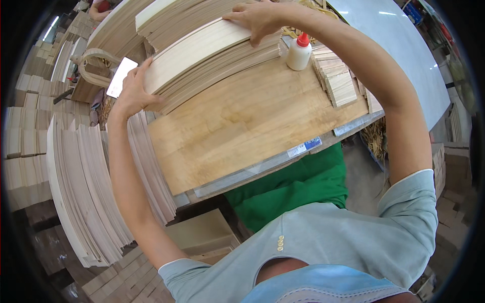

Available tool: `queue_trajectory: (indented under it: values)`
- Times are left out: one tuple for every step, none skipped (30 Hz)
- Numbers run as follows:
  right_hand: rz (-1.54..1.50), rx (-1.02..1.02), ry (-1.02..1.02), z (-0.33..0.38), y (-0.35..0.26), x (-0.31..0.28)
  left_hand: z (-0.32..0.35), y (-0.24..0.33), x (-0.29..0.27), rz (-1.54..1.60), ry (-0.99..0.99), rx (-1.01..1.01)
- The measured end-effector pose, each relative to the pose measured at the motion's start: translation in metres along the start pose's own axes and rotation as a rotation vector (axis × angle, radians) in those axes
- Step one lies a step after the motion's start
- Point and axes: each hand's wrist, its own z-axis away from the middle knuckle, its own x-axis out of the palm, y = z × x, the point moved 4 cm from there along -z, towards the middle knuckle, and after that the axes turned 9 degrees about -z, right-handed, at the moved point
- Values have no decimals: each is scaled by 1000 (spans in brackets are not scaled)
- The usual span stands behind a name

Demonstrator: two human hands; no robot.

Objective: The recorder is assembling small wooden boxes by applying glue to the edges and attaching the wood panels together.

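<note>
A stack of thin, pale wooden boards (217,69) lies along the far side of the worktable. My left hand (132,90) grips the left end of the top board (197,43), its thumb down on the near side and its fingers toward the far edge. At the board's right end my right hand (260,19) reaches across, fingers over the far edge and thumb against the near side. The top board rests on or just over the stack; which one I cannot tell. A white squeeze bottle with a red cap (299,54) stands near my right forearm.
A brown wooden panel (242,126) covers the worktop before me. Small wooden slats (336,83) are piled at its right. More boards stand in stacks on the left (83,192) and behind (124,25). A grey sheet-topped table (399,45) adjoins at right. Green cloth (298,184) hangs below.
</note>
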Motion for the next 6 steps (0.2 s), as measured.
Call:
queue_trajectory:
  values:
    - [-3, -6, -7, 8, -6, 1, 1, 0, -1, 12, 18, 12]
    - [147, -43, 145, 20, -16, -3, 4, 0, -3, 14, -1, 4]
    - [295, -81, 303, 27, -25, -12, 7, -3, -4, 5, -8, -12]
    - [27, -5, -98, 6, -5, -18, 1, 2, -6, 11, -16, 13]
    - [20, -14, -94, -9, 8, -19, 0, 2, -7, 15, -29, 24]
    - [-19, -90, -40, -19, 16, -16, 6, 1, -11, 6, -28, 15]
